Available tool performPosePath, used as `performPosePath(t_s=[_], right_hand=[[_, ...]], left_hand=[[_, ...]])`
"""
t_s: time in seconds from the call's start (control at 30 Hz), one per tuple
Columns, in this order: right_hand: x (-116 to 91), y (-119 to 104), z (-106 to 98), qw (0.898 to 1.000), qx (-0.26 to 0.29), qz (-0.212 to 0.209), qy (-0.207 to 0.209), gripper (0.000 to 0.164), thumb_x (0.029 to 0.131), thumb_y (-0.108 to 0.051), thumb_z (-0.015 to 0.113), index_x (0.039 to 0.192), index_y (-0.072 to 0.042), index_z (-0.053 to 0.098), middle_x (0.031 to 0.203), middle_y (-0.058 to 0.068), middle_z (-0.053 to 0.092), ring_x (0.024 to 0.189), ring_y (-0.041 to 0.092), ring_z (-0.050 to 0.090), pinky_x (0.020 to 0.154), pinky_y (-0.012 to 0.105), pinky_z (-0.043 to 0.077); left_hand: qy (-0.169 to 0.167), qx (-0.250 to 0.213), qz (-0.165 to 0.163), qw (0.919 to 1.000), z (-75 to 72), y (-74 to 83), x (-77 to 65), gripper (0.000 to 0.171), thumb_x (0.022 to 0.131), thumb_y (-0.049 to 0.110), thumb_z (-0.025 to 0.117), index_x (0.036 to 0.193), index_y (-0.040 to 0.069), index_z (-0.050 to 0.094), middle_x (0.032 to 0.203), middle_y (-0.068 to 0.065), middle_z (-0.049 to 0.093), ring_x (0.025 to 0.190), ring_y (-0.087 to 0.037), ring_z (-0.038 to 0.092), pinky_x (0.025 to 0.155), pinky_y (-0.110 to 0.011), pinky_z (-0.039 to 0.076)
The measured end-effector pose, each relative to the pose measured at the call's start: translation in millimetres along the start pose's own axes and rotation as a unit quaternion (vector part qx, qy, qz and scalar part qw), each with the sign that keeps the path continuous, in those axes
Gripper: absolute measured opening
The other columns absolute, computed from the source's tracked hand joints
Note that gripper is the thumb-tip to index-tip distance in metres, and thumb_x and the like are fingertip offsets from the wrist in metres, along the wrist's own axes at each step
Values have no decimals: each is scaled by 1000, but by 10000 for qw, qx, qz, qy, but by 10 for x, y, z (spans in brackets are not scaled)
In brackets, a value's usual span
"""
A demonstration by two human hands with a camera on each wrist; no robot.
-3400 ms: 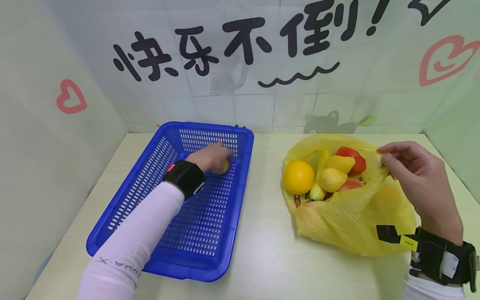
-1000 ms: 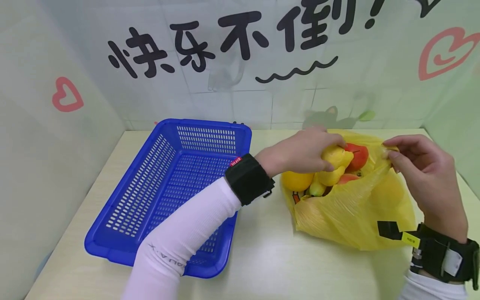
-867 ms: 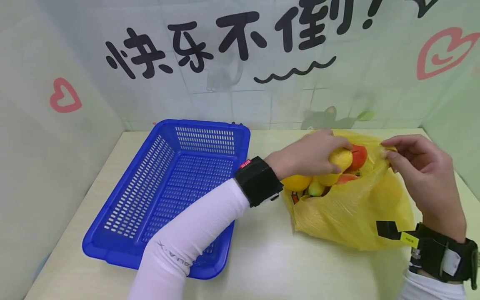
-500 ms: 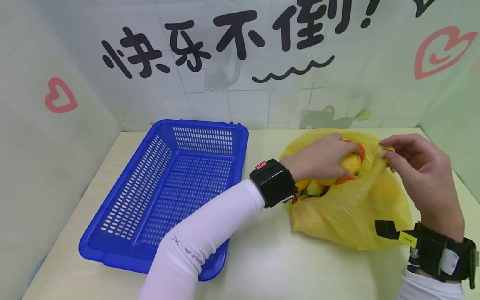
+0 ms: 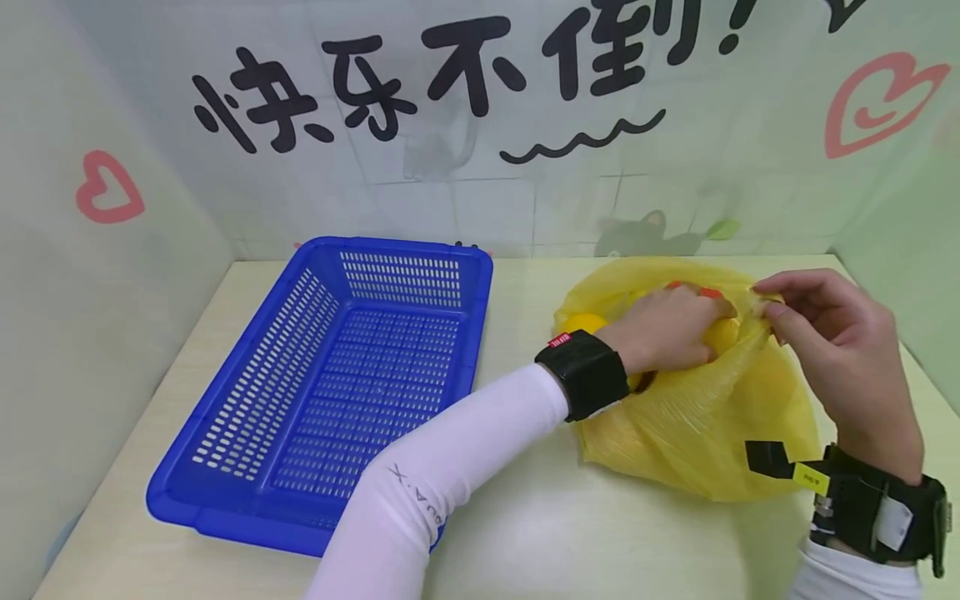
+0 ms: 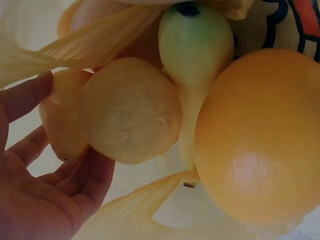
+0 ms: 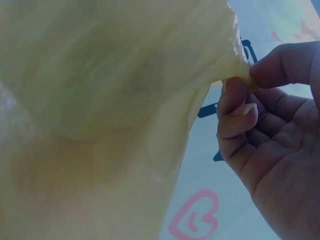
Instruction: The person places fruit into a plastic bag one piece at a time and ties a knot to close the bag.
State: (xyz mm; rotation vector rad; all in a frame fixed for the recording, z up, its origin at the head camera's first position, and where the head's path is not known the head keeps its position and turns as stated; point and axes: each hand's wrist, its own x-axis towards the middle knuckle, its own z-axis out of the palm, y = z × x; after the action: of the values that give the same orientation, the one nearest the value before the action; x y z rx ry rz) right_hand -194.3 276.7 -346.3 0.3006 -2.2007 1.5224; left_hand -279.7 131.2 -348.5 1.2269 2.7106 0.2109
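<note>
A yellow plastic bag [image 5: 675,442] of fruit stands at the right of the table. My left hand [image 5: 667,329] reaches into its mouth and grips a lemon [image 6: 67,117], thumb on one side and fingers curled behind. Against the lemon lies a rounded yellow fruit [image 6: 132,110]. Beyond it are a banana [image 6: 197,55] with a greenish, dark-tipped end and a large orange [image 6: 260,140]. Red fruit [image 5: 708,292] shows just past my left fingers. My right hand [image 5: 847,342] pinches the bag's rim between thumb and forefinger, holding that side up.
A blue perforated basket [image 5: 225,350] stands on the left of the pale table [image 5: 517,517], with my left forearm crossing its near right corner. A printed backdrop [image 5: 480,208] rises behind the table.
My left hand was inside the basket with a yellow object, then came over to the bag. There it took hold of the lemon and moved right with it. The right hand kept its pinch.
</note>
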Motion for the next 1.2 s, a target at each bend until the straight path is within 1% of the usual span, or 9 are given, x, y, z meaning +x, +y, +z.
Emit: performPosePath(t_s=[0.07, 0.17, 0.3, 0.47, 0.6, 0.77, 0.9, 1.03, 1.2], right_hand=[[5, -3, 0, 10000, -43, -33, -3, 21, 93, 6, 58, 111, -2, 66, 95, -4, 65, 76, 8, 55, 69, 7, 49], [16, -10, -3, 9998, -191, -96, 4, 21, 93, 6, 57, 111, -2, 66, 95, -6, 65, 76, 8, 55, 69, 7, 49], [24, -11, -3, 9994, -316, -132, 20, 21, 93, 6, 57, 110, -2, 66, 95, -7, 65, 76, 7, 55, 69, 7, 48], [19, 12, 16, 9994, -354, -14, 16, 20, 94, 5, 58, 111, -2, 66, 94, -7, 65, 75, 8, 55, 69, 8, 48], [16, 28, 29, 9981, -613, 12, 21, 20, 94, 3, 58, 111, -3, 66, 94, -9, 64, 75, 7, 55, 69, 8, 47], [21, 36, 41, 9988, -498, -17, 7, 20, 93, 4, 58, 110, -2, 66, 94, -8, 65, 76, 7, 55, 70, 8, 48], [16, 40, 49, 9993, -371, 10, -7, 19, 93, 5, 58, 109, -1, 66, 93, -8, 65, 76, 7, 56, 70, 8, 48], [14, 42, 50, 9993, -383, 32, 3, 19, 93, 4, 58, 109, -2, 67, 92, -8, 65, 75, 7, 55, 69, 8, 48], [12, 55, 46, 9997, -226, 57, -29, 20, 93, 5, 58, 110, -2, 66, 92, -7, 65, 75, 7, 55, 69, 8, 48]], left_hand=[[62, 145, 9, 9999, 17, 10, 23, 43, 97, 28, 54, 140, 30, 51, 113, 9, 60, 102, -9, 56, 84, -22, 46], [103, 335, -55, 9994, 27, 39, 58, 39, 98, 28, 52, 137, 32, 54, 113, 9, 60, 104, -11, 56, 85, -24, 46], [-24, 723, -285, 9970, 48, 102, 100, 33, 100, 33, 46, 132, 34, 55, 124, 10, 58, 112, -13, 53, 96, -28, 44], [-303, 1371, -631, 9881, 115, 196, 162, 38, 104, 42, 32, 137, 35, 51, 139, 10, 49, 125, -14, 44, 109, -30, 33], [-370, 1702, -766, 9817, 163, 233, 204, 43, 105, 43, 25, 144, 36, 43, 143, 12, 45, 128, -14, 42, 111, -32, 28], [-229, 1776, -869, 9800, 202, 229, 214, 43, 106, 39, 24, 144, 32, 44, 142, 11, 46, 125, -14, 43, 105, -33, 31], [-264, 1702, -873, 9812, 223, 213, 209, 43, 107, 38, 22, 143, 31, 46, 143, 8, 43, 127, -15, 40, 106, -32, 31], [-340, 1710, -782, 9816, 234, 193, 210, 44, 107, 37, 20, 144, 31, 44, 146, 7, 40, 130, -14, 37, 109, -30, 30], [-362, 1783, -604, 9814, 238, 159, 208, 45, 107, 37, 19, 145, 31, 43, 146, 8, 41, 133, -14, 38, 111, -31, 28]])
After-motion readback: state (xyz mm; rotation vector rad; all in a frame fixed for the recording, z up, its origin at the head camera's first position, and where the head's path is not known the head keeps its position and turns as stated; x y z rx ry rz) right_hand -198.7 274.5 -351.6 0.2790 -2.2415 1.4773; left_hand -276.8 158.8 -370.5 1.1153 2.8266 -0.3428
